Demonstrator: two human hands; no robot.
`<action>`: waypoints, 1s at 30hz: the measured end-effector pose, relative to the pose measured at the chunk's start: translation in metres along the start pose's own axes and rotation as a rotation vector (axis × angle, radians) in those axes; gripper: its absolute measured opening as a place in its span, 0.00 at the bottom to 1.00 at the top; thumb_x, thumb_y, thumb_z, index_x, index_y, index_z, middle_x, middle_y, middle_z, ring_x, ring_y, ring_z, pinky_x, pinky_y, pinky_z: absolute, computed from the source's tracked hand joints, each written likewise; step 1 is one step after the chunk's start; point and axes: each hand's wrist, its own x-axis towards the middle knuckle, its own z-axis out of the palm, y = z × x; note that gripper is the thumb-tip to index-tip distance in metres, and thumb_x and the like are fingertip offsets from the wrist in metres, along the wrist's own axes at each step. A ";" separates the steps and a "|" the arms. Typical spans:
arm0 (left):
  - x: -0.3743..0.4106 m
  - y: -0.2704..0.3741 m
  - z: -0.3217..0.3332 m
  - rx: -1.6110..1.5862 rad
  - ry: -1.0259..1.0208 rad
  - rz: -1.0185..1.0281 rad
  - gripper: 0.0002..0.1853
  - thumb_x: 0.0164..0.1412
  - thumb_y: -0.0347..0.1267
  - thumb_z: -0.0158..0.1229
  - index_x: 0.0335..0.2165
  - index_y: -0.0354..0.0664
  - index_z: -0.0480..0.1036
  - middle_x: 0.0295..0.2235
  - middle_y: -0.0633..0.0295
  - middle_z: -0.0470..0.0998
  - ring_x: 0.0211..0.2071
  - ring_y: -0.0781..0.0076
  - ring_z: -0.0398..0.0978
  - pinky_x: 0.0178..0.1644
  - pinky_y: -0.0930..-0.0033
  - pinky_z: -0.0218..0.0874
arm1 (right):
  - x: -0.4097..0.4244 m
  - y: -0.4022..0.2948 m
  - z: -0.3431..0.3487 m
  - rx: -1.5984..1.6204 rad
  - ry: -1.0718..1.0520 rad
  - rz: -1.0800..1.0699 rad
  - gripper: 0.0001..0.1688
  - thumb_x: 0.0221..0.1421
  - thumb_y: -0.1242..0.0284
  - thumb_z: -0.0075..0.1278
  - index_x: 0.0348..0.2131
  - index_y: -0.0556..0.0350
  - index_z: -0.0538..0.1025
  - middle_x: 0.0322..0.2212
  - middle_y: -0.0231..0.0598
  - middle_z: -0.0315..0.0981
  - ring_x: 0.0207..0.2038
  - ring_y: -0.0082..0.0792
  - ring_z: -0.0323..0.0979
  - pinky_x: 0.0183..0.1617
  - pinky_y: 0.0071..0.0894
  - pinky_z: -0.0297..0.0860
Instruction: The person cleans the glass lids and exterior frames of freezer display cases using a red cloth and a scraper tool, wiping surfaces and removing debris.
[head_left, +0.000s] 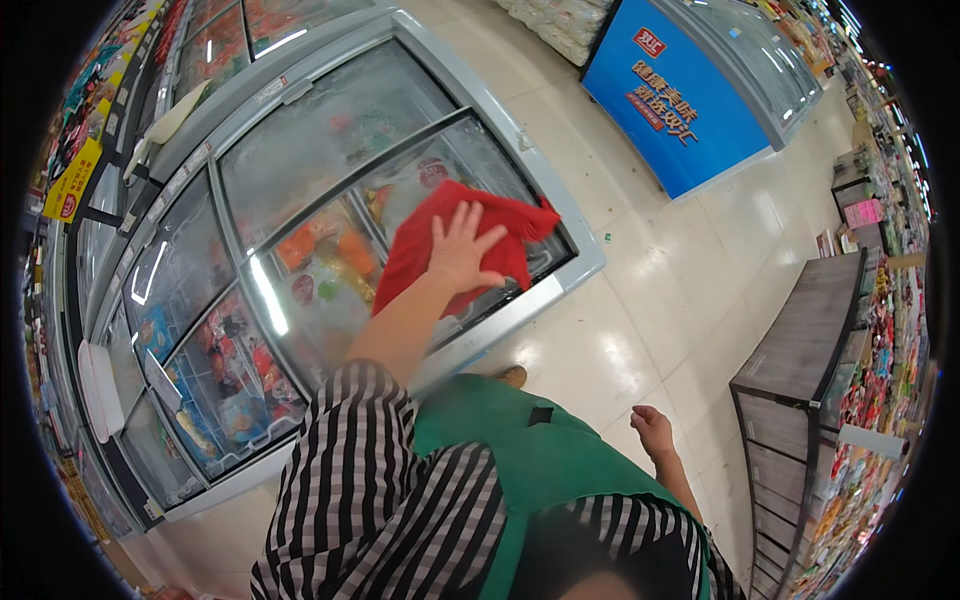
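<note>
My left hand (461, 251) lies flat with its fingers spread on a red cloth (409, 259). The cloth is spread, partly crumpled, over the sliding glass lid (322, 262) of a chest freezer, near its right corner. Under the misted glass are bagged frozen foods (330, 277), some orange, blurred by frost. My right hand (652, 431) hangs at my right side above the tiled floor, fingers curled and nothing visible in it. It is apart from the freezer.
A pale metal rim (517, 300) edges the freezer before me. Another glass-lidded freezer section (240, 367) adjoins at the left. A blue-sided chest freezer (675, 97) stands across the tiled aisle (630, 300). On the right is a grey wood-look display unit (802, 322) beside packed shelves.
</note>
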 end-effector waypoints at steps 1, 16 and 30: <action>0.006 0.007 0.003 -0.027 0.083 -0.148 0.45 0.40 0.57 0.57 0.56 0.62 0.52 0.60 0.52 0.37 0.62 0.53 0.31 0.58 0.38 0.26 | 0.001 0.005 -0.006 0.006 0.013 0.005 0.18 0.50 0.72 0.48 0.41 0.65 0.70 0.30 0.37 0.73 0.32 0.25 0.70 0.35 0.22 0.66; 0.039 0.087 0.026 -0.042 -0.156 0.046 0.29 0.60 0.46 0.35 0.58 0.56 0.45 0.61 0.56 0.36 0.62 0.58 0.27 0.60 0.43 0.22 | -0.003 0.078 0.001 -0.257 -0.180 0.141 0.20 0.46 0.59 0.48 0.33 0.56 0.76 0.29 0.44 0.75 0.35 0.36 0.74 0.41 0.32 0.68; 0.162 -0.021 -0.008 -0.080 0.439 -0.594 0.31 0.55 0.44 0.46 0.56 0.55 0.51 0.59 0.53 0.43 0.61 0.53 0.35 0.58 0.37 0.32 | 0.183 -0.168 -0.081 -0.465 -0.176 -0.597 0.15 0.48 0.70 0.49 0.37 0.57 0.73 0.34 0.46 0.72 0.38 0.44 0.70 0.43 0.36 0.66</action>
